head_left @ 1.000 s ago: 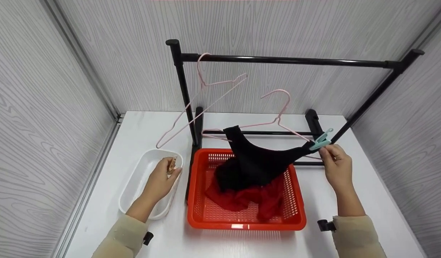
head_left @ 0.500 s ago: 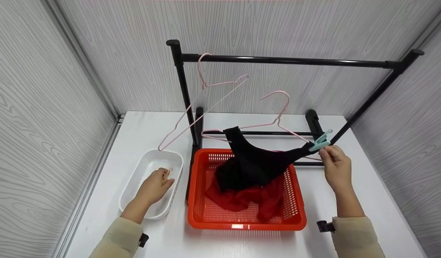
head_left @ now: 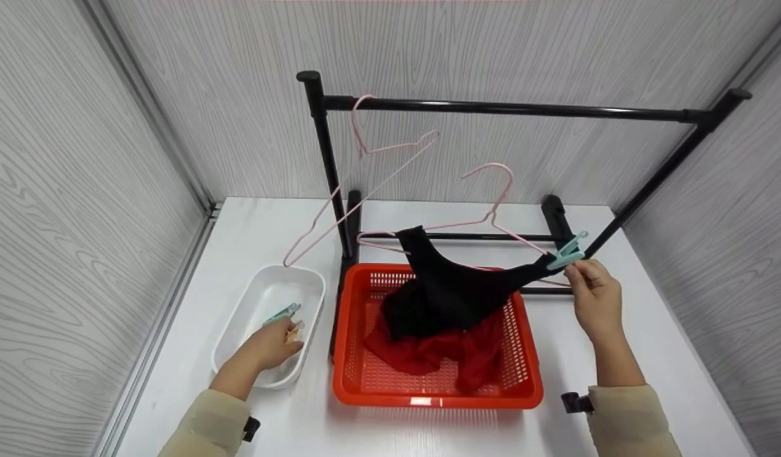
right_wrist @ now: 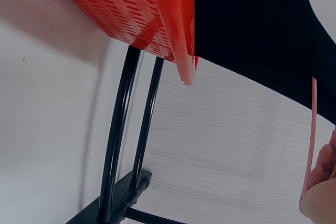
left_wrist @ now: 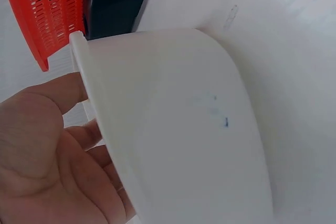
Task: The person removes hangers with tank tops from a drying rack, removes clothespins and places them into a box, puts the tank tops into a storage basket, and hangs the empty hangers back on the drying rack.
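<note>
My left hand (head_left: 273,343) reaches into the white tray (head_left: 228,333), with an orange clothespin (head_left: 295,330) between thumb and fingers. A teal clothespin (head_left: 285,313) shows just past its fingertips. In the left wrist view the tray's side wall (left_wrist: 173,124) hides the fingertips. My right hand (head_left: 599,298) grips the right end of a pink hanger (head_left: 503,190), beside a teal clothespin (head_left: 566,254) clipped at the strap of a black garment (head_left: 473,279). The garment hangs across the hanger and down into the red basket (head_left: 438,401). The other strap loops over the hanger's left arm.
A second pink hanger (head_left: 393,147) hangs from the top bar of a black rack (head_left: 505,108), its lower end above the tray. Red cloth (head_left: 422,355) lies in the basket under the black garment. Wood-grain panels (head_left: 428,44) enclose the white table (head_left: 257,222).
My left hand has moved lower and toward me in the tray, still with the orange clothespin, and a teal clothespin has come into sight. My right hand and its hanger have hardly moved.
</note>
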The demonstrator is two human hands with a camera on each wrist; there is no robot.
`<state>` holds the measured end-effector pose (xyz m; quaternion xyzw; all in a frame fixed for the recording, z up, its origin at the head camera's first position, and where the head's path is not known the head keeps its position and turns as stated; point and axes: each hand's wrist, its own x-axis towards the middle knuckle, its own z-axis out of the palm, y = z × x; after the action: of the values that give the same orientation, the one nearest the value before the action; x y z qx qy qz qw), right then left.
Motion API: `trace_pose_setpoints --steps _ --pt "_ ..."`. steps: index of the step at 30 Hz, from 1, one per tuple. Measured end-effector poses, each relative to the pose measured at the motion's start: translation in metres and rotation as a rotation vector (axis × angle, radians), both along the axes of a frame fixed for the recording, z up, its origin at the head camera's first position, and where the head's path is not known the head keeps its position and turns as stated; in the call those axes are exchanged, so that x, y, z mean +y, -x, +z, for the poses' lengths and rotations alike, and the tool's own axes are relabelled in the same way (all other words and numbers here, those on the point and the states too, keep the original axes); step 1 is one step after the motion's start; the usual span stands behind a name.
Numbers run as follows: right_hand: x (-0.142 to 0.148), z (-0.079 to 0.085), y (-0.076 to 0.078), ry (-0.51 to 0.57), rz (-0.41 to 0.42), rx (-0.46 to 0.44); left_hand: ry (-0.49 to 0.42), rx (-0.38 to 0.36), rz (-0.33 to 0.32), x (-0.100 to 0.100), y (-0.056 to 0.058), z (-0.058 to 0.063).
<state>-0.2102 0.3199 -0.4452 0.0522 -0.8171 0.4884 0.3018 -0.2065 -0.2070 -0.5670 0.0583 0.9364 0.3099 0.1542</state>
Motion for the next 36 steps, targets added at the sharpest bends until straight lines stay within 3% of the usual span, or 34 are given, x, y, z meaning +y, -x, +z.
trace_pose_setpoints --steps 12,22,28,36 --pt "0.000 -0.003 -0.001 -0.021 0.017 0.024 0.195 -0.046 -0.018 -0.002 -0.002 -0.005" --pt "-0.001 -0.002 -0.003 -0.008 0.017 0.003 0.313 0.008 -0.021 -0.001 -0.006 -0.011" --pt "-0.002 -0.002 -0.004 -0.012 0.012 -0.004 0.353 0.021 -0.011 0.002 -0.010 -0.011" --pt "-0.002 -0.003 -0.004 -0.024 0.017 0.008 0.337 0.028 0.007 0.002 -0.012 -0.013"
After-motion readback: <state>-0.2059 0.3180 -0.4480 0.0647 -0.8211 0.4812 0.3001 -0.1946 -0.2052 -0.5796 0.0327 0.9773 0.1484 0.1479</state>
